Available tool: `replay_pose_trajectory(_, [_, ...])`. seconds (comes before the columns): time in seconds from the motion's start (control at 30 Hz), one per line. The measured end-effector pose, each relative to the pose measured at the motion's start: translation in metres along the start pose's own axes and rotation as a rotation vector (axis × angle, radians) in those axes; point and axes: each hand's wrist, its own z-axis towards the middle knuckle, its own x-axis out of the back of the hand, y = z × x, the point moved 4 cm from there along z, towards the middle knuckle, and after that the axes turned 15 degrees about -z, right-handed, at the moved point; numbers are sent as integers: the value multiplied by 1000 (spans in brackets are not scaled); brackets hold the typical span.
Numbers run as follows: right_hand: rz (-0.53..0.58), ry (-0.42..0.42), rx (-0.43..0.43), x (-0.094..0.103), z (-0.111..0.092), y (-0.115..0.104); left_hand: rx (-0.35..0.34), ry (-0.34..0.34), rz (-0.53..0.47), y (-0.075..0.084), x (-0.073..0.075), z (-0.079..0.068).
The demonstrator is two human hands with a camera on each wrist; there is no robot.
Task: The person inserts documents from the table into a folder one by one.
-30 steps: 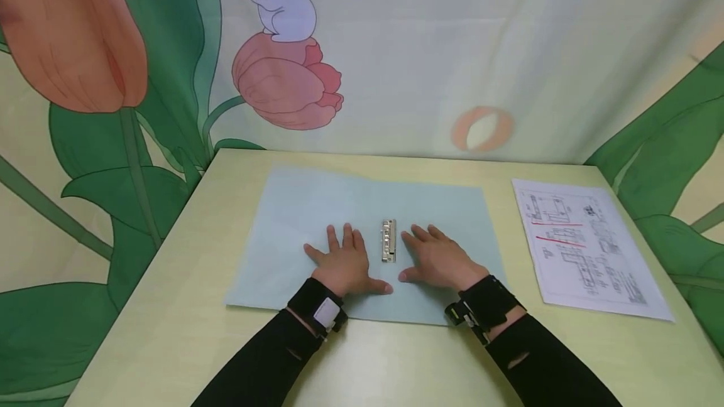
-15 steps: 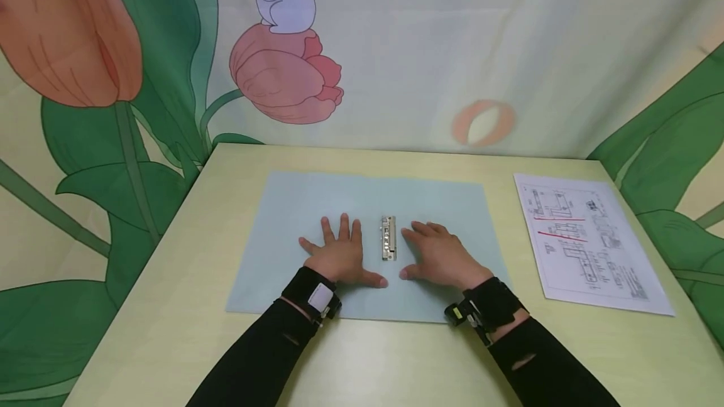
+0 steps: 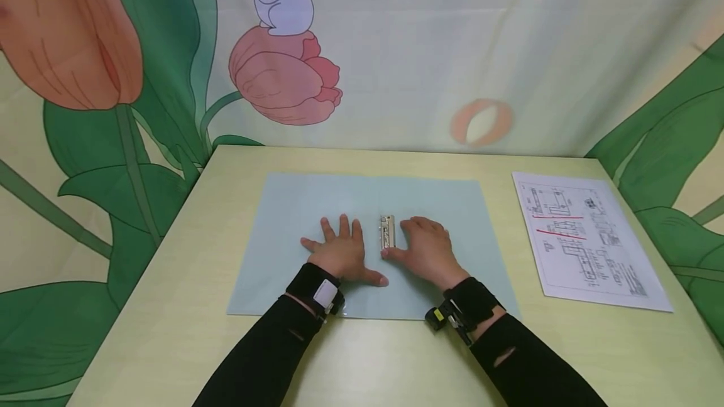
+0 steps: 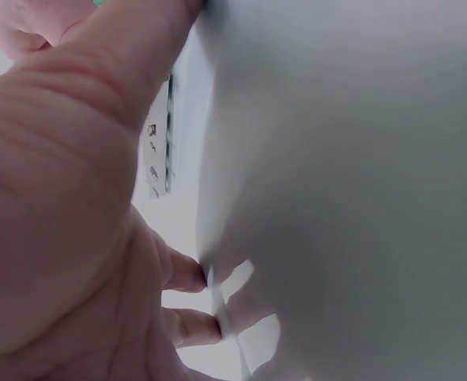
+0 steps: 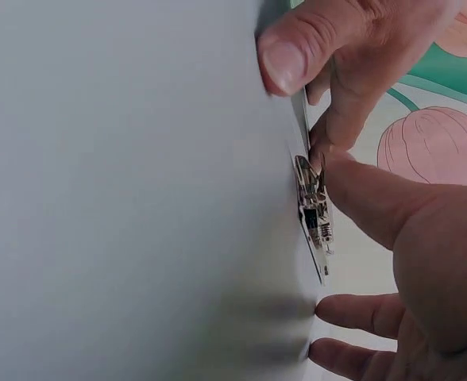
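A light blue file folder (image 3: 317, 196) lies spread flat on the table. Right of its centre sits a metal clip mechanism (image 3: 387, 229), which shows in the right wrist view as a springed metal lever clip (image 5: 313, 210). My left hand (image 3: 341, 257) rests on the folder left of the clip, fingers spread and thumb out to the right. On the clip's other side is my right hand (image 3: 431, 253), its fingertips on the folder and its thumb touching the clip's near end. The right wrist view shows that thumb close against the lever, with straight fingers on the folder.
Printed sheets (image 3: 599, 287) with line drawings and red underlines lie at the right of the table. The pale wooden table (image 3: 390, 363) reaches a patterned curtain (image 3: 407, 68) at the back. Both wrists carry black straps with small devices.
My right hand has moved left and slightly away from me, bringing its thumb to the clip's near end. The left hand has shifted only slightly and stays flat on the folder.
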Motion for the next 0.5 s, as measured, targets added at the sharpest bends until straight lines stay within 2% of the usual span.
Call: replay_pose_trajectory(0.5, [-11,7,-7,-1,1,0,29,-2,-6,5,1,0])
